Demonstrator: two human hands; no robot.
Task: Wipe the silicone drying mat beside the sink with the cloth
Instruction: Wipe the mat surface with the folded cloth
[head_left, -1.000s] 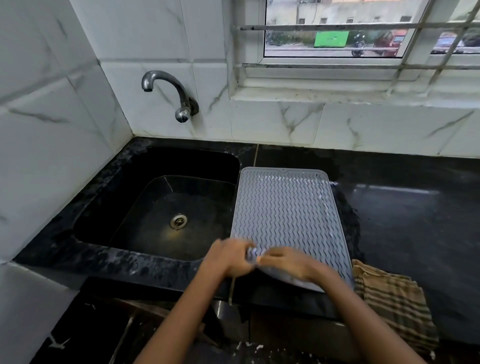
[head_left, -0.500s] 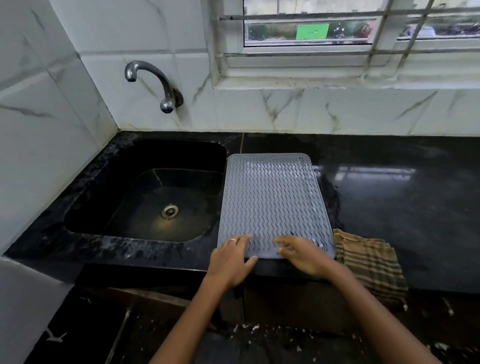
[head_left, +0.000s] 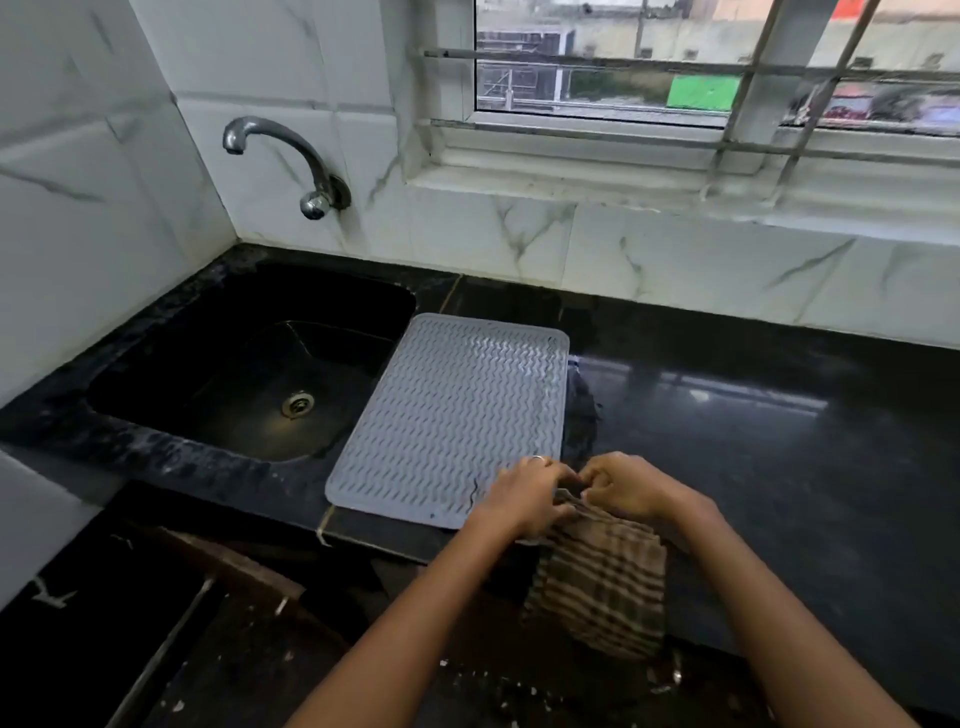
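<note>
The mat (head_left: 452, 415) lies flat beside the sink (head_left: 249, 358), long axis running toward the wall. My left hand (head_left: 524, 493) and right hand (head_left: 623, 486) pinch the cloth (head_left: 602, 587) at the mat's near right corner.

Under your hands: brown-and-tan striped cloth (head_left: 602, 582). Beyond them: grey zigzag-ribbed mat (head_left: 447, 410), black counter (head_left: 753, 426).

The black polished counter (head_left: 753, 426) ran under my window wall, with the dark sink (head_left: 249, 364) sunk into its left end. Just right of the sink, the grey ridged mat (head_left: 452, 410) lay flat on the stone. At the mat's near right corner, the brown striped cloth (head_left: 602, 582) hung over the counter's front edge.
</note>
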